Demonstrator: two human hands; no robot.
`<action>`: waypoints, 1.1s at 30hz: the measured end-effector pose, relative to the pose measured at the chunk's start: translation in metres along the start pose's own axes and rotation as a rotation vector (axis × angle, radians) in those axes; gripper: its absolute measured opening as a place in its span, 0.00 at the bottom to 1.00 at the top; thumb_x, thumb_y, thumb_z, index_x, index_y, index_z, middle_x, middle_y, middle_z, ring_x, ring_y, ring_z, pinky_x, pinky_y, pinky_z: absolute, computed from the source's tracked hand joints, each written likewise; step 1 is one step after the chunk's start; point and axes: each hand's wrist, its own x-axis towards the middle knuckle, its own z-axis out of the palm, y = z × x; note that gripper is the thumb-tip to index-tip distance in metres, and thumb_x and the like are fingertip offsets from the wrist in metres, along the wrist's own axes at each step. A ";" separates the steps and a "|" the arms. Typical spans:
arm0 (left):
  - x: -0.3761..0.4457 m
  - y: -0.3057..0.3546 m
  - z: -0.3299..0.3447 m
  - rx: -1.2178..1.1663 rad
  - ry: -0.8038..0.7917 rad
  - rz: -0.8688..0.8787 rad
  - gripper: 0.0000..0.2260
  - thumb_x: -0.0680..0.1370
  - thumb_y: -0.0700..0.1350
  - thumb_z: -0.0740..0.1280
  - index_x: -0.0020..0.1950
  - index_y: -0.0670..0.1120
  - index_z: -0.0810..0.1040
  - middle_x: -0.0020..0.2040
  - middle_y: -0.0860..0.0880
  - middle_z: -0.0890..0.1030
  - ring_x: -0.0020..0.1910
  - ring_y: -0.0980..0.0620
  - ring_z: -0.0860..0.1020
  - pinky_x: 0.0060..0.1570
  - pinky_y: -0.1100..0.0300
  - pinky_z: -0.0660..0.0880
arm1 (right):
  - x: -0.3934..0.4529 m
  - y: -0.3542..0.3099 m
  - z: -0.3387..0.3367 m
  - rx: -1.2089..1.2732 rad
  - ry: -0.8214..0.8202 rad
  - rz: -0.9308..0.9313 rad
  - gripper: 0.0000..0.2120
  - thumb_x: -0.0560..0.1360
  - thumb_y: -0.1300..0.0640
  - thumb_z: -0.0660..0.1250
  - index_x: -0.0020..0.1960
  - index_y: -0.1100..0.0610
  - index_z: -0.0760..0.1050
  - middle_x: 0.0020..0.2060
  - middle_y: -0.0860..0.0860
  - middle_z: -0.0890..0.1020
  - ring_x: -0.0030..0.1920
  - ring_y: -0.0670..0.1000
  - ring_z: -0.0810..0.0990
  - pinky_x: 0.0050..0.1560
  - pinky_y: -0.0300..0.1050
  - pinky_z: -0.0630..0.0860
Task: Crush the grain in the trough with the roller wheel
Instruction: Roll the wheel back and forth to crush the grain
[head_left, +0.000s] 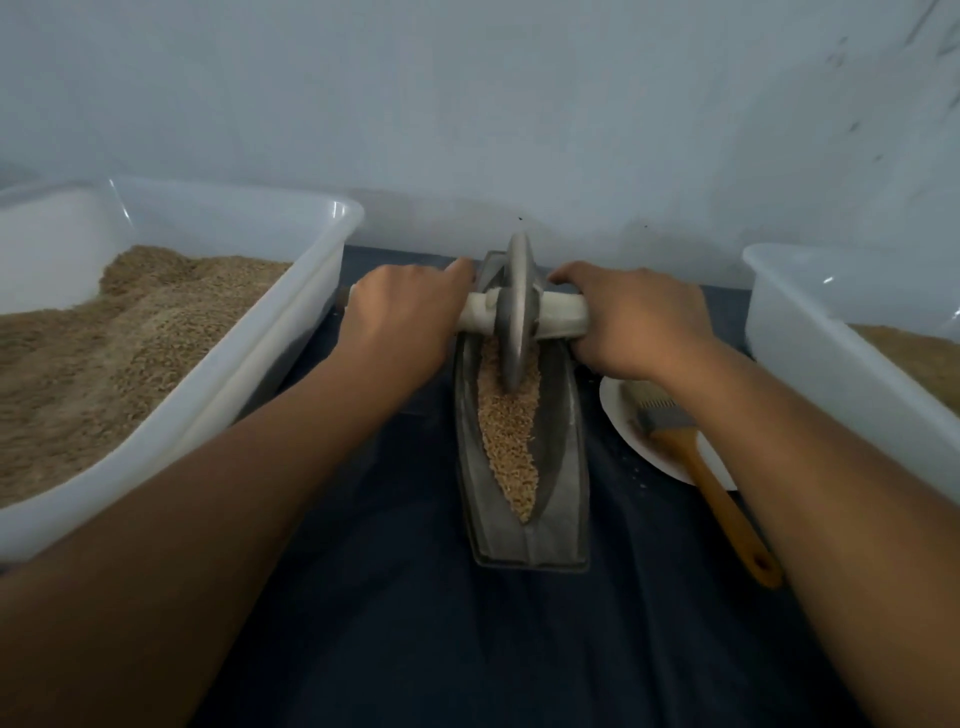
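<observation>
Roller wheel (514, 317) stood upright in trough (563, 447) at frame centre, rim in grain (506, 436); left hand (400, 317) and right hand (634, 322) each gripped the axle handle (563, 312); tubs of grain flanked.

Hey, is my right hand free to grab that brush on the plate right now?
Probably not yet: the right hand grips the roller wheel handle. The brush lies uncovered just beneath that forearm, so letting go would clear it.
</observation>
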 end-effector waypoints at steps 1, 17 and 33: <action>-0.004 -0.001 -0.002 -0.010 0.001 0.001 0.22 0.76 0.43 0.70 0.67 0.52 0.68 0.49 0.50 0.80 0.42 0.46 0.79 0.24 0.59 0.54 | -0.006 -0.003 -0.001 -0.005 0.027 -0.007 0.32 0.69 0.46 0.71 0.71 0.35 0.66 0.52 0.48 0.83 0.51 0.56 0.81 0.38 0.46 0.67; -0.074 0.004 -0.047 -0.108 0.125 0.072 0.17 0.75 0.43 0.70 0.62 0.53 0.72 0.52 0.53 0.80 0.52 0.50 0.77 0.42 0.59 0.62 | -0.099 -0.026 -0.021 0.044 0.099 0.067 0.15 0.76 0.50 0.65 0.62 0.40 0.73 0.47 0.45 0.82 0.47 0.57 0.80 0.40 0.50 0.76; -0.054 -0.003 -0.018 -0.216 0.041 0.024 0.20 0.73 0.48 0.72 0.62 0.54 0.70 0.49 0.53 0.81 0.47 0.51 0.78 0.38 0.58 0.68 | -0.067 -0.027 -0.015 -0.097 0.173 0.004 0.13 0.73 0.50 0.69 0.57 0.43 0.75 0.42 0.44 0.81 0.42 0.52 0.80 0.33 0.44 0.61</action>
